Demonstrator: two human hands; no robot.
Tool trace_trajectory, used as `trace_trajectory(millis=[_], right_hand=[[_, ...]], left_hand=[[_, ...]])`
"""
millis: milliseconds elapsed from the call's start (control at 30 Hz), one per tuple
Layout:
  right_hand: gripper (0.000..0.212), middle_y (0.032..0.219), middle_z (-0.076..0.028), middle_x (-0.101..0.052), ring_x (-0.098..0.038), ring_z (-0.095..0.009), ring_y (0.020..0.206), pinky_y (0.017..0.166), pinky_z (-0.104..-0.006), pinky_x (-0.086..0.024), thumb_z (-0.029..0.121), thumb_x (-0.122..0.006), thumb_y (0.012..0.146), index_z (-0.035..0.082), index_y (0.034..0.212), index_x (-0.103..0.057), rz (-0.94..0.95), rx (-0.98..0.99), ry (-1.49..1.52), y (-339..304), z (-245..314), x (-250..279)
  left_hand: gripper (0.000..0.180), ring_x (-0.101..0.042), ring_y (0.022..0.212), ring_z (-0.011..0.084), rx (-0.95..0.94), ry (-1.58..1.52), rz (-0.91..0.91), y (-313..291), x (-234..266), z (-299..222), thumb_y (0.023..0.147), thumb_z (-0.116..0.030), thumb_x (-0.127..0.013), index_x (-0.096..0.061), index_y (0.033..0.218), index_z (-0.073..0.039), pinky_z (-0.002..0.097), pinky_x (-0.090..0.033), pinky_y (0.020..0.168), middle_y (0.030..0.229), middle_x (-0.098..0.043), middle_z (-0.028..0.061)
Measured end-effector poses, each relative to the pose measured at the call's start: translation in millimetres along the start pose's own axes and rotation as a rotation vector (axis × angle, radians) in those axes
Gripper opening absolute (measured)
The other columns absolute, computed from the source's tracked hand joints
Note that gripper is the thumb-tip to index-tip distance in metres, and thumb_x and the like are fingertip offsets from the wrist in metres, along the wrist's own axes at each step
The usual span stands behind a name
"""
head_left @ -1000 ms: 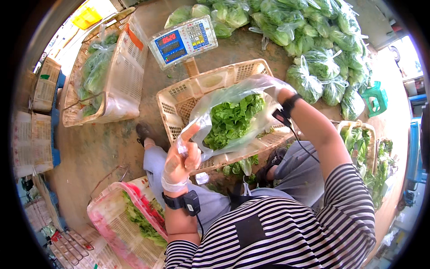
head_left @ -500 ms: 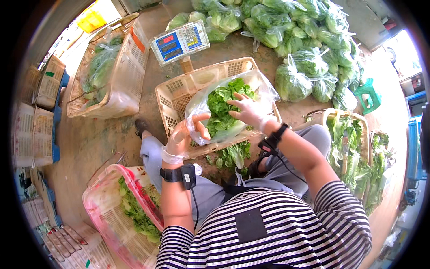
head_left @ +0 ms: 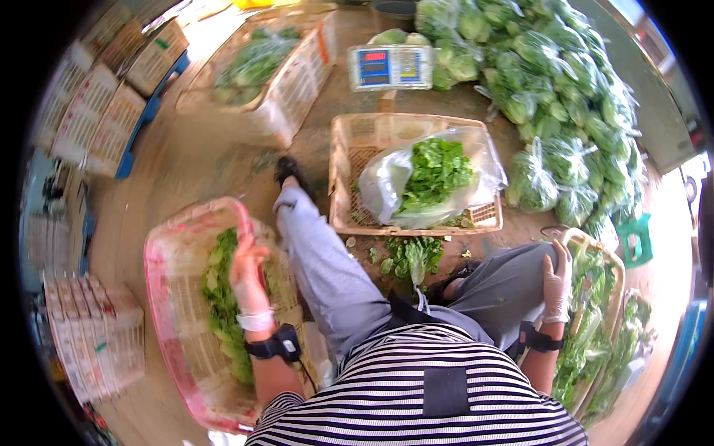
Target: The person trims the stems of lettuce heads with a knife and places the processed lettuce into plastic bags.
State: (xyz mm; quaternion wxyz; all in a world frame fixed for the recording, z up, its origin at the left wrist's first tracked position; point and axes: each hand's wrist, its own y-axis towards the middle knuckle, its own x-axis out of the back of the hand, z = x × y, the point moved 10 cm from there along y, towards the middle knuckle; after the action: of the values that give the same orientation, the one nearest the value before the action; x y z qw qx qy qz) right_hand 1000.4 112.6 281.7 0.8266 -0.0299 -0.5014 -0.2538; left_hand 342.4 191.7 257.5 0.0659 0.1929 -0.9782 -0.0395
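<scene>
Zero grip readable, our left hand (head_left: 249, 276) near pink crate (head_left: 161, 312), far right corner; right hand (head_left: 557, 284) spread on knee (head_left: 513, 275); lettuce (head_left: 216, 279) likely light, tender: cup base

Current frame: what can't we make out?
All in the head view:
left hand: blurred; can't tell if it touches the pink crate
bottom of the clear bag: hidden by the lettuce
yellow object: cut off by top edge
scale display: digits too small

Lettuce (head_left: 437, 172) in bag (head_left: 385, 182), bag in crate (head_left: 372, 128), scale display (head_left: 390, 67) behind crate, bagged heads (head_left: 554, 97) piled to right
</scene>
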Motion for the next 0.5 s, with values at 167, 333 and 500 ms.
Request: trace_trajectory(millis=[167, 333, 500], right_hand=[[0.027, 0.109, -0.011, -0.061, -0.055, -0.022, 0.102, 0.093, -0.0301, -0.04, 0.021, -0.055, 0.091, 0.003, 0.11, -0.062, 0.199, 0.001, 0.136, 33, -44, -25], [0.034, 0.102, -0.013, -0.061, -0.055, -0.023, 0.094, 0.089, -0.0317, -0.041, 0.027, -0.052, 0.092, -0.001, 0.109, -0.061, 0.242, -0.016, 0.043, 37, -49, -28], [0.045, 0.11, -0.016, -0.062, -0.057, -0.025, 0.097, 0.089, -0.0322, -0.042, 0.038, -0.05, 0.093, 0.001, 0.117, -0.058, 0.305, -0.093, -0.048, 55, -66, -35]], left_hand=[[0.038, -0.059, 0.092, 0.0121, 0.423, 0.067, -0.264, -50, 181, 111, 0.093, -0.036, -0.052, -0.059, 0.12, -0.01, 0.0264, -0.042, 0.08, 0.1, -0.065, 0.0048], [0.041, -0.057, 0.081, 0.015, 0.782, 0.412, -0.314, -163, 314, 249, 0.087, -0.037, -0.057, -0.061, 0.112, -0.004, 0.0294, -0.044, 0.073, 0.089, -0.065, 0.0074], [0.044, -0.058, 0.092, 0.0219, 1.237, 0.328, -0.306, -282, 327, 321, 0.09, -0.035, -0.053, -0.052, 0.126, -0.009, 0.0315, -0.048, 0.076, 0.108, -0.06, 0.0088]])
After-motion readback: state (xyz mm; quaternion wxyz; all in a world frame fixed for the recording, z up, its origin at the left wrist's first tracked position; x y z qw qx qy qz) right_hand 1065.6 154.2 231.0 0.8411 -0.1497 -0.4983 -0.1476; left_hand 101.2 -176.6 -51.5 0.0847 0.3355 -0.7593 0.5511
